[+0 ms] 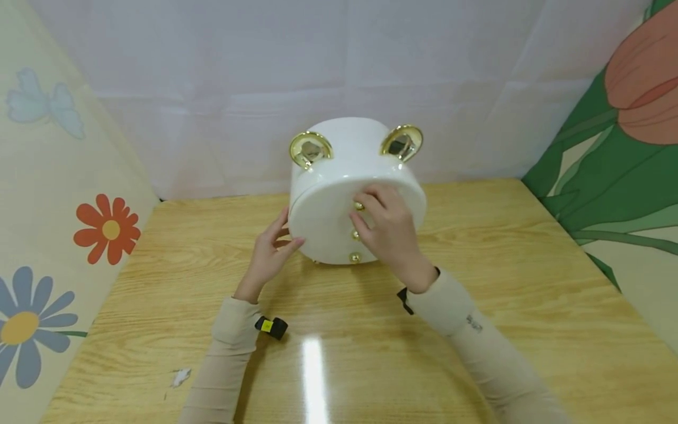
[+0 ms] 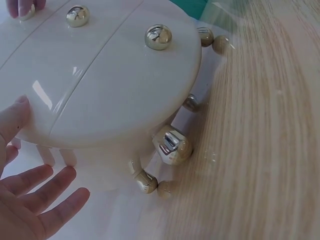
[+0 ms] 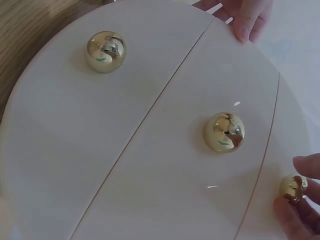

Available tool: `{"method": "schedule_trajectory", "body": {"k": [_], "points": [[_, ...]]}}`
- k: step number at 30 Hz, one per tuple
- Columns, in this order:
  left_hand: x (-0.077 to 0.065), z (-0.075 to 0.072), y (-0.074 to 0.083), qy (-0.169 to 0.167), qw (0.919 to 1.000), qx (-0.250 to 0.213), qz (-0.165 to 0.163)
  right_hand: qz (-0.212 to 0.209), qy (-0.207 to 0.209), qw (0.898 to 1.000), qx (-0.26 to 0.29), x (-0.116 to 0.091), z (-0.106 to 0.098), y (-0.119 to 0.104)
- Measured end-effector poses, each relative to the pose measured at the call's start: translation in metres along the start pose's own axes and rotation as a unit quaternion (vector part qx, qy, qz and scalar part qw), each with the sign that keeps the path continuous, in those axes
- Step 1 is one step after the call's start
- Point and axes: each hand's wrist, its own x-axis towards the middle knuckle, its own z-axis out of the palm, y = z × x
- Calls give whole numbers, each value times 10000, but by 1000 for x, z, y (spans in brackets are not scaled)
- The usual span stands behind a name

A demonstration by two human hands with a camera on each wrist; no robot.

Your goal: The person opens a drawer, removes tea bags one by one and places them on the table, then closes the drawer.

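Beige sleeves (image 1: 228,335) nearest. Right hand (image 1: 391,232) pinches top gold knob (image 3: 290,189); left hand (image 1: 269,253), fingers spread, touches the side of white eared box (image 1: 320,221), upright on wooden table (image 1: 477,247). Grip seems made; front panels (image 3: 170,165) look flush, none opened yet.

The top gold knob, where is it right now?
In the head view, the top gold knob sits high and central on the front of the white drawer box, pinched by the right hand, above the middle gold knob.
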Motion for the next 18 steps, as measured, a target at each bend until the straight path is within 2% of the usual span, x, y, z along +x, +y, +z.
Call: {"method": "schedule_trajectory", "body": {"k": [10,18], "points": [[-1,1,0,12,10000,38,-34,82,99,9997,-217,3,0,-3],[-1,2,0,60,9999,24,-112,-5,121,9995,-277,3,-2,-3]]}}
